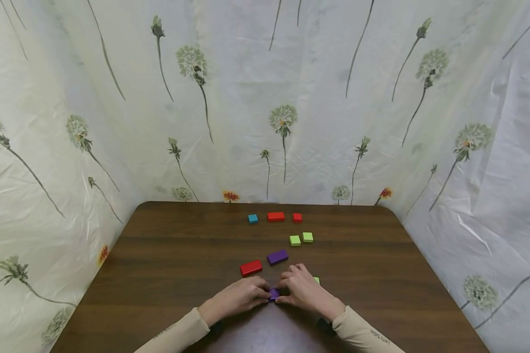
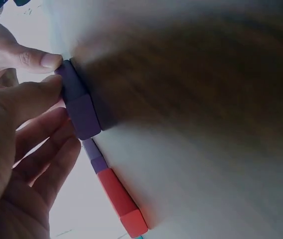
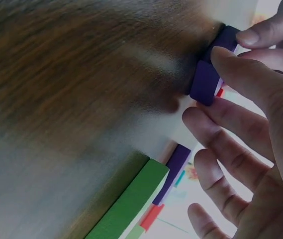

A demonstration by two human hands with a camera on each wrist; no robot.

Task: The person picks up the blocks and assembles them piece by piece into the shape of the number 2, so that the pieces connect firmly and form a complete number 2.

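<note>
Table [image 1: 172, 250] surface is dark brown with a wood grain. The near purple block [image 1: 274, 294] is located at the middle of the near side, directly between the two hands. The left hand [image 1: 244, 294] grips the left end of this block between thumb and fingers; the right hand [image 1: 306, 290] grips the right end in the same manner. In both wrist views the thumbs bear on the near face, close to each other. Whether the block's underside contacts the tabletop cannot be determined.

Remaining blocks, near to far:
- Green block [image 1: 316, 281]: just right of the right hand, which partly covers it in the head view.
- Red rectangular block [image 1: 251, 268]: beyond the left hand, slightly angled.
- Far purple block [image 1: 278, 257]: right of the red block and slightly farther, also angled.
- Two lime-green blocks [image 1: 295, 240]: side by side, apart, farther right.
- Far row, left to right: small blue block [image 1: 253, 218], long red block [image 1: 276, 216], small red block [image 1: 297, 217], spaced apart near the far edge.

Dandelion-print curtain [image 1: 238, 98] stands behind the far edge and along both sides. Beige sleeves [image 1: 364, 331] cover both forearms.
</note>
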